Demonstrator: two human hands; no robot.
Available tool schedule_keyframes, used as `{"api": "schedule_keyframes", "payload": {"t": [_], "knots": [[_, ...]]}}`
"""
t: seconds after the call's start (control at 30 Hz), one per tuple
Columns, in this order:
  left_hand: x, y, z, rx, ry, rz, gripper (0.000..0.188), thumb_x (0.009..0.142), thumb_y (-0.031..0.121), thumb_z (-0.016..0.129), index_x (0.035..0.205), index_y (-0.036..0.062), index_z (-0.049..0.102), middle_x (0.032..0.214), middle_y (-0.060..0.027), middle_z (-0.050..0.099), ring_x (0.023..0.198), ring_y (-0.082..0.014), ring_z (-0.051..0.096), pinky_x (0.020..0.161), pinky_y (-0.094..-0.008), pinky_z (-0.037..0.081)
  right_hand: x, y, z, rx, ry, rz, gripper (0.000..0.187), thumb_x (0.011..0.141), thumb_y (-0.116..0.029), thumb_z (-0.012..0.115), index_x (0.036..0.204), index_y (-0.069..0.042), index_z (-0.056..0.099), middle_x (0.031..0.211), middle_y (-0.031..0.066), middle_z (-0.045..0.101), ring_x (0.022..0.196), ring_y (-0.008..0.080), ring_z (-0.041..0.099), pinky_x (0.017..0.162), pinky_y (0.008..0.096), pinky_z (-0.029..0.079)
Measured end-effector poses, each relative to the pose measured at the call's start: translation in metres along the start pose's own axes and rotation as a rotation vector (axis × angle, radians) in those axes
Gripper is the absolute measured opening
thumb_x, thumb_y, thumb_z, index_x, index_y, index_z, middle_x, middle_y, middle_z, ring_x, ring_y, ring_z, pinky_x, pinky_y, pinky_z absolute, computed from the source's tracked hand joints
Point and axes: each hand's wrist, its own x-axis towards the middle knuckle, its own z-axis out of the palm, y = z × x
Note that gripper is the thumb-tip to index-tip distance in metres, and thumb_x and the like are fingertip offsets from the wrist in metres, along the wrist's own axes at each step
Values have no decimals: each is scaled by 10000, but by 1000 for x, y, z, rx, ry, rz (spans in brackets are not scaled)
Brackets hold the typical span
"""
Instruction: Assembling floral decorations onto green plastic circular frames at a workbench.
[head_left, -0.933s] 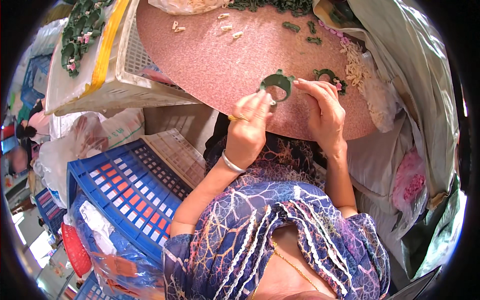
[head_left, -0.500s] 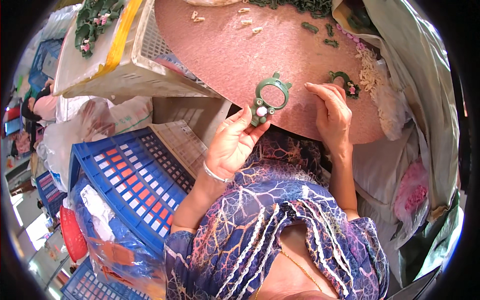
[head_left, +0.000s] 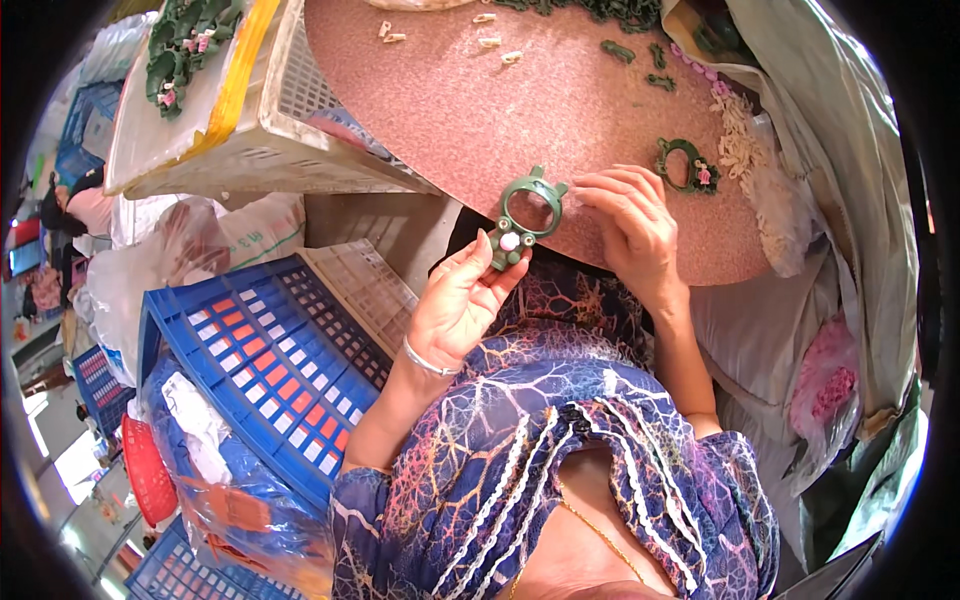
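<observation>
Between thumb and fingers of my left hand (head_left: 455, 305) is a small green plastic bear-shaped piece with a round ring (head_left: 510, 242). It has two little prongs on top and a pale pink ball on its lower part. My left hand holds it by the lower end, just off the table's near edge. My right hand (head_left: 635, 225) is beside the ring, its fingers stretched toward the prongs; nothing shows in it, though its thumb is hidden. A similar green ring piece (head_left: 663, 160) with pink decoration lies on the table beyond my right hand.
The pinkish table (head_left: 450, 110) bears pale clips (head_left: 490, 43), loose green parts (head_left: 618, 51), a dark green heap (head_left: 600, 8) and cream pieces (head_left: 738, 140) along its right side. A white crate (head_left: 290, 150) stands at the left, with a blue basket (head_left: 250, 370) nearer me. Grey cloth (head_left: 830, 130) hangs at the right.
The held green piece has come down and slightly left with my left hand. My right hand has moved left toward the ring, uncovering more of the ring piece on the table.
</observation>
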Motion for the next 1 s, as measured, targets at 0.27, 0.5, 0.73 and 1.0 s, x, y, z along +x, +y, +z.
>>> {"api": "schedule_keyframes", "payload": {"t": [0.27, 0.5, 0.73, 1.0], "knots": [[-5, -3, 1, 6, 53, 50, 259, 1009, 157, 574, 1207, -9, 599, 1180, -130, 663, 1119, -231, 637, 1065, -390, 511, 2, -16, 27, 128, -65, -31, 279, 771, -68, 728, 1048, -90, 700, 1157, 54, 679, 1056, 274, 622, 956, 422, 469], [4, -7, 17, 88, 204, 123, 276, 1017, 219, 570, 1193, 7, 591, 1069, -114, 679, 1012, -214, 668, 977, -343, 555, 7, -12, 35, 97, -125, 11, 353, 757, -125, 760, 1107, -159, 725, 1224, 29, 655, 1107, 268, 586, 955, 418, 454], [26, -22, 24, 1705, 335, 1216, 522, 798, 328, 836, 1148, 28, 590, 1047, -90, 607, 918, -230, 568, 847, -373, 459, 22, -1, 19, -41, -196, -16, 433, 688, -259, 795, 1107, -188, 714, 1212, 2, 642, 1097, 236, 566, 985, 434, 378], [59, -13, 30, 2068, 278, 1598, 459, 758, 312, 818, 1118, 48, 709, 969, -66, 609, 942, -280, 552, 901, -445, 373, 17, 6, 22, -46, -136, 56, 378, 720, -215, 738, 1095, -162, 723, 1238, -8, 658, 1105, 230, 596, 958, 433, 420]]}}
